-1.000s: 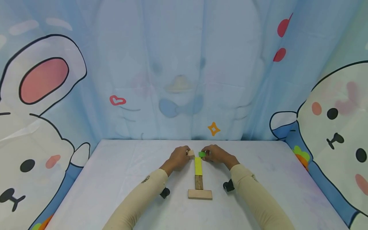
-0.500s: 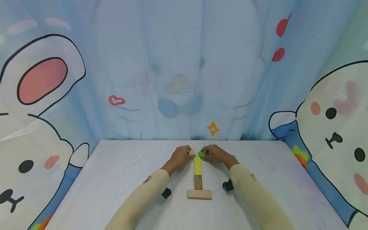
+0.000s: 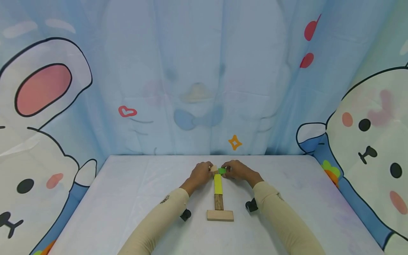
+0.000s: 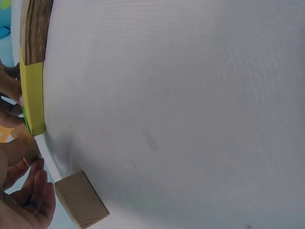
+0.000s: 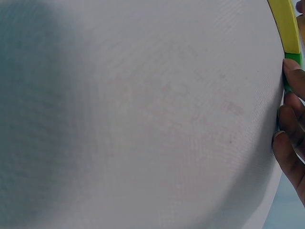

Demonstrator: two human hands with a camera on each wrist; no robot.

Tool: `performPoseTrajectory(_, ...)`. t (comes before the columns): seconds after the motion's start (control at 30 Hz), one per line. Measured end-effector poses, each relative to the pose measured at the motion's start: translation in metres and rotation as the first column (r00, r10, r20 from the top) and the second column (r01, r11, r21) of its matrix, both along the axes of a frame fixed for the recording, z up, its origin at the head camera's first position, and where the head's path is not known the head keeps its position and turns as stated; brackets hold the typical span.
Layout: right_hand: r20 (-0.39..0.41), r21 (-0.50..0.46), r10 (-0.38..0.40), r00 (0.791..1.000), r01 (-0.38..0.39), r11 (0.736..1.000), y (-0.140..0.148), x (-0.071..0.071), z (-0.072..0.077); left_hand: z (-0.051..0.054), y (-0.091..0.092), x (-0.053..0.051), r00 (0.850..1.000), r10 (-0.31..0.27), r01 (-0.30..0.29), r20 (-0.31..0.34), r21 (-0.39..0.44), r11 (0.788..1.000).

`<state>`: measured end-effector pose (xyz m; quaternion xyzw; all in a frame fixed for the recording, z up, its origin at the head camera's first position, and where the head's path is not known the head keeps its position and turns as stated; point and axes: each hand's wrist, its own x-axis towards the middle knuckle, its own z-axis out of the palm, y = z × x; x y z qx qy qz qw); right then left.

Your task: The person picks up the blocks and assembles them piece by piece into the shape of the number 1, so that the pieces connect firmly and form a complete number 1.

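Beyond the far end of the row, my left hand (image 3: pixel 200 173) pinches a small plain wooden block (image 3: pixel 214 169) between thumb and fingers. My right hand (image 3: pixel 237 170) holds a green block (image 3: pixel 222 170) at the end of a yellow block (image 3: pixel 218 184). The two held blocks sit close together; whether they touch I cannot tell. Nearer along the row come a dark-grained wooden block (image 3: pixel 218 202) and a wide pale wooden block (image 3: pixel 220 215) laid crosswise. Another wooden block (image 4: pixel 81 198) lies beside my left fingers in the left wrist view, hidden in the head view.
A white cloth covers the table (image 3: pixel 153 184), and its back edge runs just beyond the hands. Behind it hangs a blue curtain (image 3: pixel 191 71) printed with cartoon animals. Black wrist cameras are strapped under the left sleeve (image 3: pixel 159 216) and the right sleeve (image 3: pixel 280 212).
My left hand has brought its wooden block a little to the right, narrowing the gap to the green block. My right hand stays on the green block. The head view has shifted slightly.
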<state>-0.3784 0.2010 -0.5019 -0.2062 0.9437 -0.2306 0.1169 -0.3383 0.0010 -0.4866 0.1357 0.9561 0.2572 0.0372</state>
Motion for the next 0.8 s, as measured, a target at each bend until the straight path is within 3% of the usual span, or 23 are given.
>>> performPoseTrajectory(0.23,0.033,-0.012,-0.029,0.999,0.029,1.0,0.0,0.002,0.0,-0.002,0.001,-0.001,1.0,0.011,-0.011,-0.011,-0.013,1.0)
performPoseTrajectory(0.8,0.011,0.018,-0.018,1.0,0.018,1.0,0.001,0.004,0.001,-0.011,0.003,-0.004,0.999,-0.021,0.021,-0.026,-0.001,1.0)
